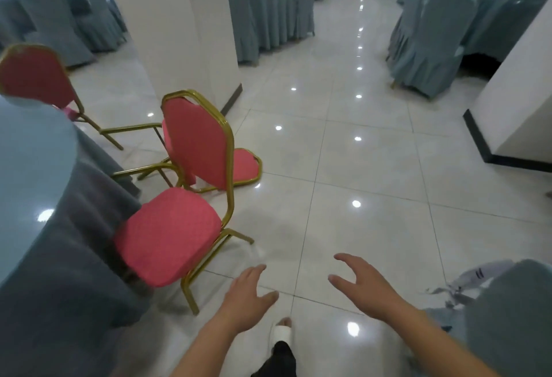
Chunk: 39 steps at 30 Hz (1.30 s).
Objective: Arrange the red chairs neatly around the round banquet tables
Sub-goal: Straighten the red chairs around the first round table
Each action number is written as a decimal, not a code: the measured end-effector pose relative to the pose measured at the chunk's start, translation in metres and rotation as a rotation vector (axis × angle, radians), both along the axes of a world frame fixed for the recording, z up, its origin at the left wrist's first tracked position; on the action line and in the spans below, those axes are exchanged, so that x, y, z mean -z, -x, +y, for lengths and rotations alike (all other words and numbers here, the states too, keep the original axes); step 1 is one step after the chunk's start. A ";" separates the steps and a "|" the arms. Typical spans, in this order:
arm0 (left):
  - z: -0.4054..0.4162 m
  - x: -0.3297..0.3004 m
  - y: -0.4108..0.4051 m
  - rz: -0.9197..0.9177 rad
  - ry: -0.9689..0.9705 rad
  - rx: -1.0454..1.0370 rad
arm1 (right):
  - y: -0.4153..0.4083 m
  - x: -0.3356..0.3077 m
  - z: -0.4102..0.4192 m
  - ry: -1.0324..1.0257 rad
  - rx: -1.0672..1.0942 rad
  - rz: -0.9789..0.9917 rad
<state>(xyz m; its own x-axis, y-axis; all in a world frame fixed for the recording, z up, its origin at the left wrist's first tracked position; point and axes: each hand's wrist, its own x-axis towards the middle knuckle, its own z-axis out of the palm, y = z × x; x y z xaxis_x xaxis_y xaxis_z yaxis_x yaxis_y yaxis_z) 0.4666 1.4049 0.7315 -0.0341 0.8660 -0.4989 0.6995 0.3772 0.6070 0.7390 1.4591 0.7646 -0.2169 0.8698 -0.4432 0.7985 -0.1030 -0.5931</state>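
A red chair (176, 227) with a gold frame stands upright at the round banquet table (33, 167) on the left, its seat partly under the grey-blue cloth. Behind it a second red chair (245, 166) lies tipped over on the tiled floor. A third red chair (35, 75) stands further back at the table's far side. My left hand (248, 296) hovers open just right of the near chair's rear leg, touching nothing. My right hand (361, 284) is open too, fingers spread, over the floor.
A white square pillar (179, 24) rises behind the chairs, another (519, 98) at the right. Blue-covered tables and chairs (430, 45) line the aisle. A blue-covered chair back (513, 323) stands at the lower right. My foot (282, 335) is on the glossy tiles.
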 end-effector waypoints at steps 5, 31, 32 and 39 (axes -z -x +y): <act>0.140 -0.017 0.011 -0.006 -0.009 0.097 | 0.017 -0.019 0.117 0.011 0.097 0.014; 0.644 0.007 0.108 0.011 0.154 -0.471 | 0.163 0.024 0.756 0.188 -0.387 0.014; 0.658 0.010 0.118 0.005 0.166 -0.504 | 0.176 0.026 0.778 0.186 -0.425 0.002; 0.772 0.038 0.203 -0.038 0.180 -0.653 | 0.277 0.027 0.928 0.138 -0.562 -0.078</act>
